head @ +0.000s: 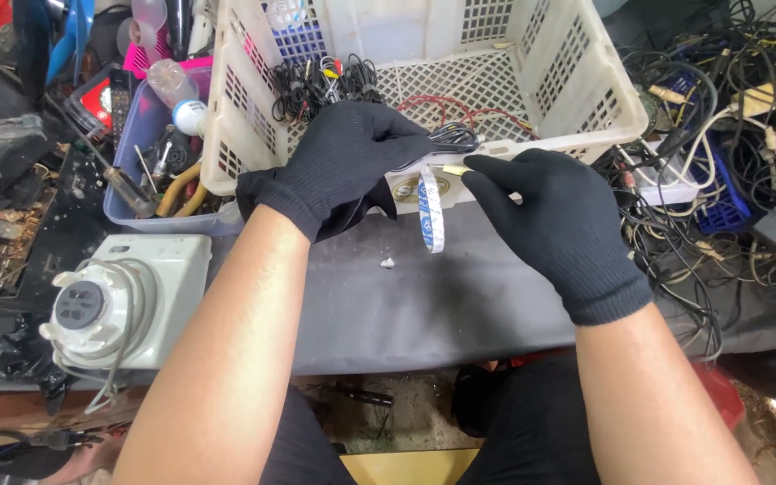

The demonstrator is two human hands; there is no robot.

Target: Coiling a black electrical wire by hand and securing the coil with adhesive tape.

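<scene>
now | left hand grips cable bundle | right hand pinches tape strip (perhaps a label)

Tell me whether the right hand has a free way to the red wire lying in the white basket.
Probably yes. The right hand sits just outside the white basket's near rim, and the red wire lies uncovered on the floor just beyond. But its fingers pinch a tape strip, so they are occupied.

gloves: plain black
tape strip: white with blue print
basket: white lattice
worktop: dark grey
</scene>
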